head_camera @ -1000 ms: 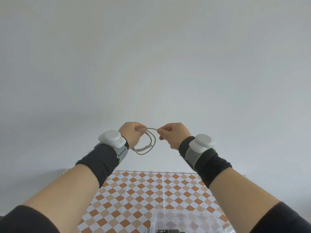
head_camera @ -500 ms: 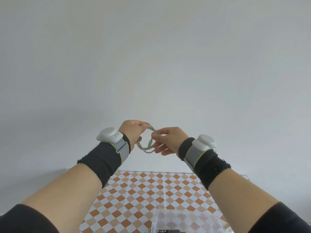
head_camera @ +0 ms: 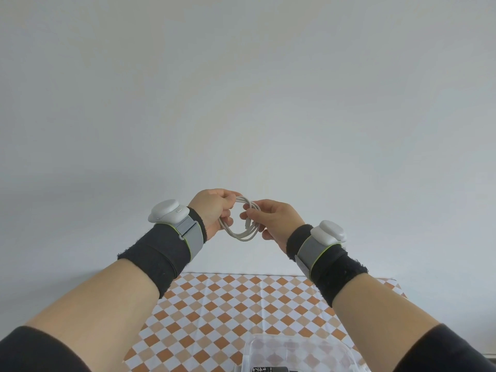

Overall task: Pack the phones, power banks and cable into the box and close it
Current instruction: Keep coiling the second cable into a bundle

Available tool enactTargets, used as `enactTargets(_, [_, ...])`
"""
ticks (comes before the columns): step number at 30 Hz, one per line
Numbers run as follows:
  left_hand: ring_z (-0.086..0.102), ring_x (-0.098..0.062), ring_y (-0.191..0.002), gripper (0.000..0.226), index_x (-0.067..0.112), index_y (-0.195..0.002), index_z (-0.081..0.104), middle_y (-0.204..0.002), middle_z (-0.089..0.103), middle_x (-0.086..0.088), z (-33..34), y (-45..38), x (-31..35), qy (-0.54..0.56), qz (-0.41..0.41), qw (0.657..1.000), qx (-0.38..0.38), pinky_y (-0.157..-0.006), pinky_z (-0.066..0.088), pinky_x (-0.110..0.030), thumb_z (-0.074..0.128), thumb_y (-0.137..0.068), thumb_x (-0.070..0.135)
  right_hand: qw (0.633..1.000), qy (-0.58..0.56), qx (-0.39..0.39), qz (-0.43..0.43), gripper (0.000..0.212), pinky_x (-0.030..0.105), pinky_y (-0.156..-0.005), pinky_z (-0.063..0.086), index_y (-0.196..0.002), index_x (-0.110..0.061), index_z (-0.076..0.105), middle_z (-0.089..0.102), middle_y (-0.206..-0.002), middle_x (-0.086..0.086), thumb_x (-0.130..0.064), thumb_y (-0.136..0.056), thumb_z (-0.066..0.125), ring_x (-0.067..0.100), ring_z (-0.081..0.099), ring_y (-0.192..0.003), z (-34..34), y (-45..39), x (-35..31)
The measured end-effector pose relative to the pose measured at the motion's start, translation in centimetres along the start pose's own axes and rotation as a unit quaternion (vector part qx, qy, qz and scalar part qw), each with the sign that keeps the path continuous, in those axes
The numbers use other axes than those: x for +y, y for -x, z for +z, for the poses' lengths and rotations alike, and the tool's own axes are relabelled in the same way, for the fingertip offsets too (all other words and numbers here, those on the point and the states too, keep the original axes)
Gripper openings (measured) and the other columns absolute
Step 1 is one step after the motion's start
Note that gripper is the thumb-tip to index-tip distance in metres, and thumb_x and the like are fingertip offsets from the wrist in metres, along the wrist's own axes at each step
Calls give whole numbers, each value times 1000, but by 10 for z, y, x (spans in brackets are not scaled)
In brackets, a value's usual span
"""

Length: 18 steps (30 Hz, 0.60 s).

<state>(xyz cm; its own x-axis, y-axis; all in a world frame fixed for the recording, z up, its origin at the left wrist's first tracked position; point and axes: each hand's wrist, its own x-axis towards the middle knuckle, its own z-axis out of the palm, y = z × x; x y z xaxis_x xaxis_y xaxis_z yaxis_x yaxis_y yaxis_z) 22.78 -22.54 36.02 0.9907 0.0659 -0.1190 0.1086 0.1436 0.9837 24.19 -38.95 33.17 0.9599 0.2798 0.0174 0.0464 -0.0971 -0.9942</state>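
High above the worktop (head_camera: 268, 296), in front of a plain pale wall (head_camera: 241, 89), both hands are raised and meet around a coiled white cable (head_camera: 243, 224). The left hand (head_camera: 212, 210) has its fingers curled over the top of the coil and grips it there, the loops hanging down below the knuckles. The right hand (head_camera: 271, 220) pinches the right side of the same coil between thumb and fingertips, its lower fingers loosely bent beneath. The cable forms several rounds bunched together, and one plug end lies along the lower right of the loop, near the right fingers. Each wrist carries a black band with a grey strap and a white rounded device (head_camera: 166, 209) on top; dark sleeves show at the bottom corners. The worktop is covered with a cloth checked in orange, tan and white. A clear plastic box (head_camera: 295, 350) stands on it at the near edge, directly below the hands and well apart from the cable; something dark with white print lies inside it, mostly cut off by the bottom edge
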Motion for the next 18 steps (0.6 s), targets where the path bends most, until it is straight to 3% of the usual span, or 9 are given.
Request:
enactTargets(4, [30, -13, -46, 13, 3, -98, 65, -65, 39, -3, -4, -2, 0, -16, -31, 999, -16, -50, 39, -26, 55, -93, 7, 999, 39, 12, -5, 10, 22, -51, 42, -91, -20, 75, 76, -84, -3, -15, -88, 67, 7, 48, -52, 0, -1, 0])
enactTargets(9, [36, -18, -51, 33, 12, -86, 77, -61, 43, -2, -11, -4, -2, -179, -12, 984, -9, -55, 42, -29, 82, -69, 40, 995, 96, -8, -30, 6, 21, -45, 41, -85, -23, 72, 61, -66, -5, -22, -89, 67, 6, 47, -46, 4, 0, -1])
enactTargets(11, [39, -19, -52, 29, 15, -77, 77, -51, 48, 5, -13, -6, -3, -202, 15, 979, 8, -55, 42, -29, 83, -66, 41, 993, 116, -22, -25, 7, 23, -51, 46, -87, -22, 73, 62, -60, -9, -27, -89, 68, 7, 50, -46, 2, 1, -2])
enactTargets(14, [40, -19, -53, 23, 17, -73, 77, -44, 52, 13, -16, -7, -4, -200, 35, 979, 27, -54, 43, -28, 83, -66, 38, 992, 117, -41, -15, 12, 29, -62, 47, -93, -23, 75, 62, -65, -3, -26, -93, 63, 12, 53, -50, -1, 0, -3])
enactTargets(18, [38, -18, -53, 15, 14, -74, 75, -67, 52, -5, -17, -6, -5, -129, 22, 991, 36, -56, 44, -30, 84, -70, 26, 978, 202, -41, -42, 13, 19, -54, 46, -101, -30, 73, 64, -59, -17, -29, -96, 61, 8, 51, -46, -7, -2, -5])
